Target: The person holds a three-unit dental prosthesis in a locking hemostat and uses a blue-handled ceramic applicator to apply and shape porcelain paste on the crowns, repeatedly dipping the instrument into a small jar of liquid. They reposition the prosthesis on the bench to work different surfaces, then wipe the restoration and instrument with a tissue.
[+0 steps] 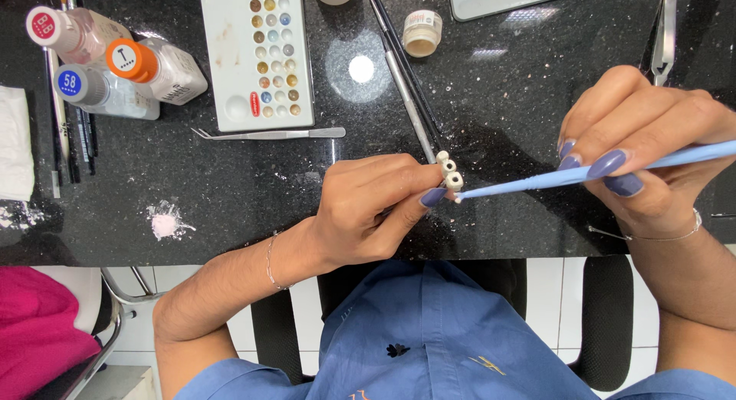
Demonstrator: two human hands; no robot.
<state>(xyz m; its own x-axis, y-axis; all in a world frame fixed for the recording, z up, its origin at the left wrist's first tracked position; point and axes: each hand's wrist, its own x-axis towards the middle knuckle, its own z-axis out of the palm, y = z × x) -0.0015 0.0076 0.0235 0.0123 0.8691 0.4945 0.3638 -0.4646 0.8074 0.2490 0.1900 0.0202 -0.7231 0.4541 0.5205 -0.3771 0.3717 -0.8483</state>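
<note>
Your left hand (360, 208) has its grip closed on a small row of white dental crowns (448, 168), held over the black bench (230, 193). Your right hand (644, 151) pinches a thin blue brush (567, 176), whose tip touches the nearest crown. Steel tweezers (268, 134) lie near a white palette (257, 55).

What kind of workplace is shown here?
Probably a dental laboratory bench: the left hand holds small tooth-like crowns, the right hand a blue brush, beside a shade palette.
</note>
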